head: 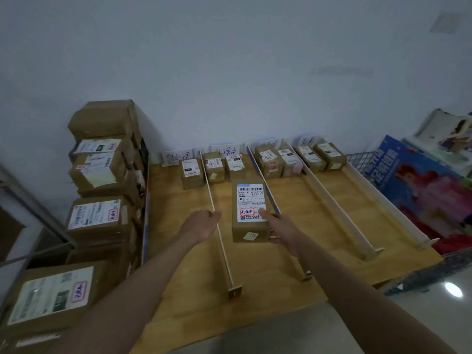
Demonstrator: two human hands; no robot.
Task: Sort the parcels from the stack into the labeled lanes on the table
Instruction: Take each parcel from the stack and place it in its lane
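We see a wooden table point(255, 290) split by white dividers point(222, 241) into four lanes, small parcels lined up at their far ends near twelve o'clock. Our right hand point(277, 227) grips a labelled parcel point(250, 213) by its right side, over the second lane. Our left hand point(201, 224), loosely curled, holds nothing; the stack point(102, 175) stands at nine o'clock.

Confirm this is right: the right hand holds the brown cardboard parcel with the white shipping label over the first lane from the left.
Not quite. In the head view the right hand holds the brown cardboard parcel with the white shipping label over the second lane from the left, between the thin white divider and the blue-edged divider.
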